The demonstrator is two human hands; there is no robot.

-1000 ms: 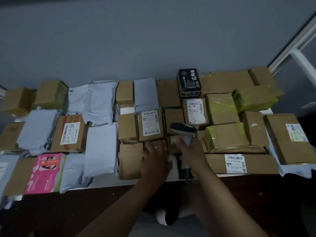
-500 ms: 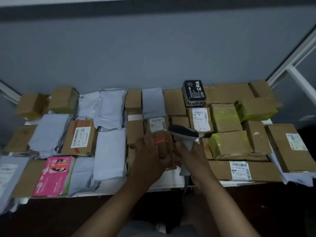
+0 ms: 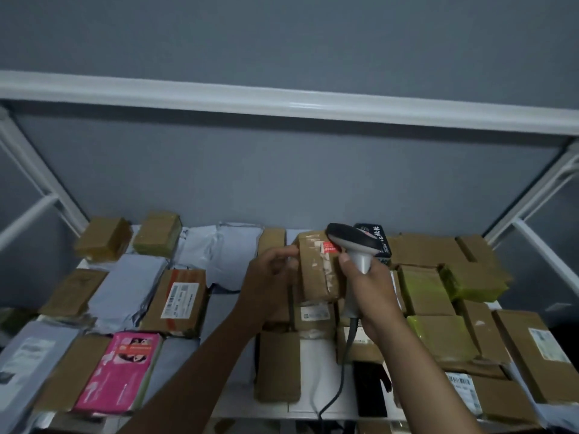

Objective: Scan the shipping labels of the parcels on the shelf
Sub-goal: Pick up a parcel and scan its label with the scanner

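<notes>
Shelf (image 3: 313, 408) parcels (image 3: 183, 300) (barcoded labels, unreadable)

Dim bluish light, soft motion blur, edges bowed

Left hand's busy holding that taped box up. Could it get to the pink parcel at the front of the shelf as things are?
Probably not yet: the left hand grips the taped box. The pink parcel lies uncovered on that hand's side with nothing above it, so once the box is set down the way looks free.
</notes>
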